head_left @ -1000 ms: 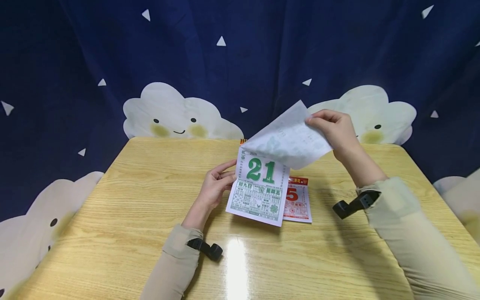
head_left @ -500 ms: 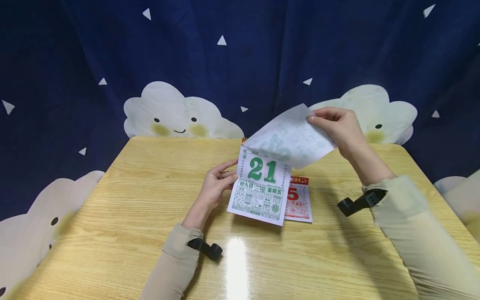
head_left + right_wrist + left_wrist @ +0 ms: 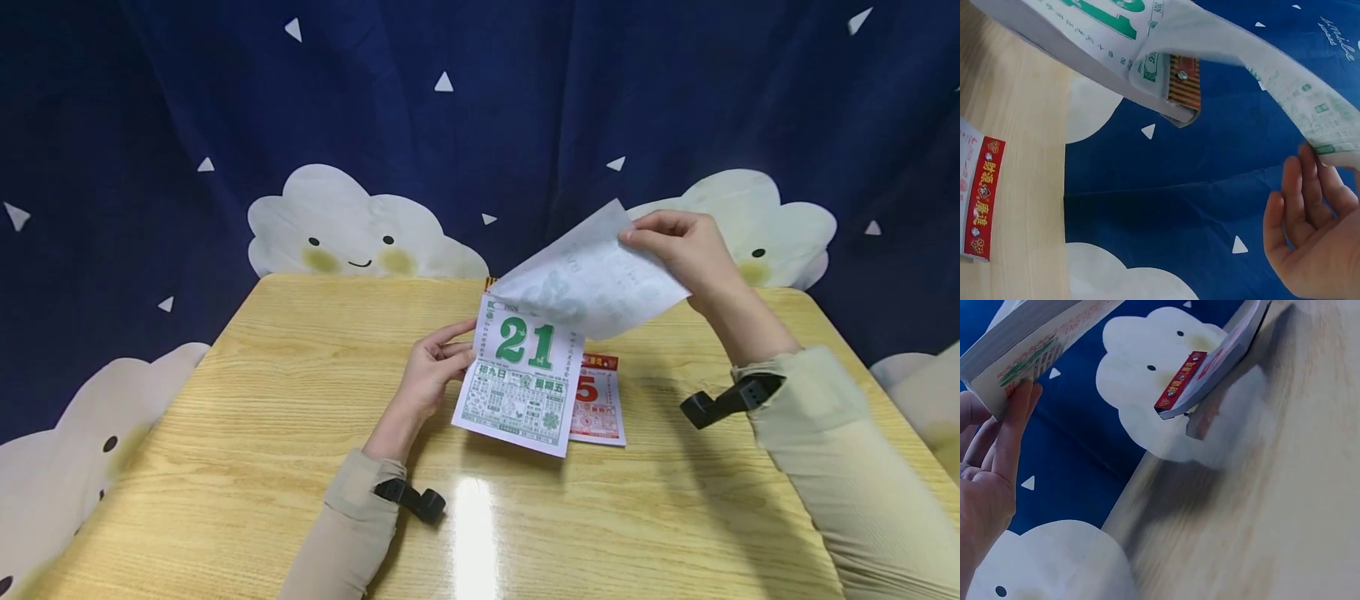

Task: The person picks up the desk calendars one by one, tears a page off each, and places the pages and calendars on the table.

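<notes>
1. Since a second ago I see my right hand drift toward 3 o'clock with the lifted sheet, so the sheet is pulled a little flatter and wider over the pad.
2. My left hand has not moved. Its fingers are curled against the 9 o'clock edge of the calendar pad, which is propped tilted on the table with the green 21 showing.
3. My right hand pinches the sheet's free corner between thumb and fingers, up at 1 o'clock from the pad.
4. A second calendar, with a red 5, lies flat on the table, tucked under the pad's 3 o'clock edge.
5. The left wrist view shows what the head view hides: the pad's thick stack of leaves resting on my fingertips.
6. The right wrist view shows the pad's stapled binding strip, where the lifted sheet is attached, and my fingers under the sheet's edge.
</notes>
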Available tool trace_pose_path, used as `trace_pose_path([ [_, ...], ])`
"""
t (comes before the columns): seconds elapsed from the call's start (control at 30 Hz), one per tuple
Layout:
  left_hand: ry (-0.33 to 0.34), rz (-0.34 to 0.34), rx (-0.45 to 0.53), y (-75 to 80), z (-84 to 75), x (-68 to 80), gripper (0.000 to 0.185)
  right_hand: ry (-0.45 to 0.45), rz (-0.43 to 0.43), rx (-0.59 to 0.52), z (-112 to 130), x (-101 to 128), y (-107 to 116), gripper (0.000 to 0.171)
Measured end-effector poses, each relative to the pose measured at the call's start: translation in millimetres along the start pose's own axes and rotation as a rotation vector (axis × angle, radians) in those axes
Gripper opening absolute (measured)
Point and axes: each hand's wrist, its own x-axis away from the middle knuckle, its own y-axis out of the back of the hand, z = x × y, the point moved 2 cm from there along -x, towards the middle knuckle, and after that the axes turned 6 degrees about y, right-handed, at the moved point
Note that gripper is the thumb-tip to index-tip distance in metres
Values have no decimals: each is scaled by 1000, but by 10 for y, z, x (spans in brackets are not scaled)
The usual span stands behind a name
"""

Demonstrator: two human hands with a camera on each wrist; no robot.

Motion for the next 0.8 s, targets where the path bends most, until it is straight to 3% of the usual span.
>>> trace_pose_path([
  [0.2, 11, -54, 66, 94, -6, 8, 51, 2, -109, -174, -52, -18, 144, 4],
  [0.57, 17, -48, 65, 148, -42, 17, 52, 28, -136, -101, -90, -10, 246, 5],
  [0.8, 6, -84, 73, 256, -65, 41, 51, 48, -233, -291, -130, -13, 412, 7],
])
